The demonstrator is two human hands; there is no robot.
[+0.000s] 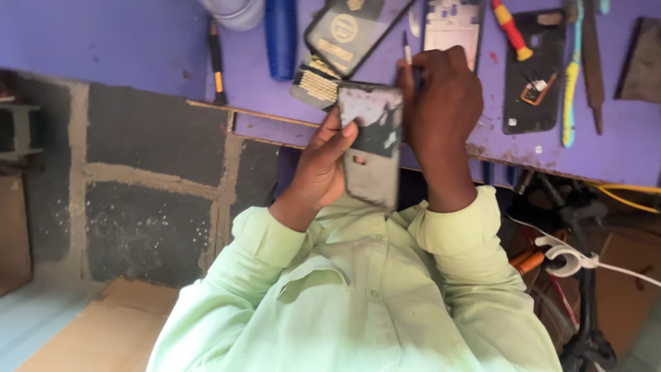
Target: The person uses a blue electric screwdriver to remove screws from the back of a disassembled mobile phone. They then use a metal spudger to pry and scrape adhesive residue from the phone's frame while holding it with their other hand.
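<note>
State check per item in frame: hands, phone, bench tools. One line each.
left hand: gripping the phone's edge
right hand: on the phone's top, pinching a thin tool
phone: held upright above the lap, back panel scuffed
thin tool: upright in fingers
red-yellow screwdriver: lying on purple bench

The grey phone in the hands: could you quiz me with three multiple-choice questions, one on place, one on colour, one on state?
1. Where is the grey flat phone?
A on the floor
B held up near the table's edge
C in a shirt pocket

2. The table top is:
A purple
B white
C red

3. The left hand:
A is empty
B has a grip on the phone
C lies flat on the table

Answers:
1. B, it sits between left hand and right hand.
2. A, the painted surface shows purple.
3. B, its thumb lies across the phone.
</note>
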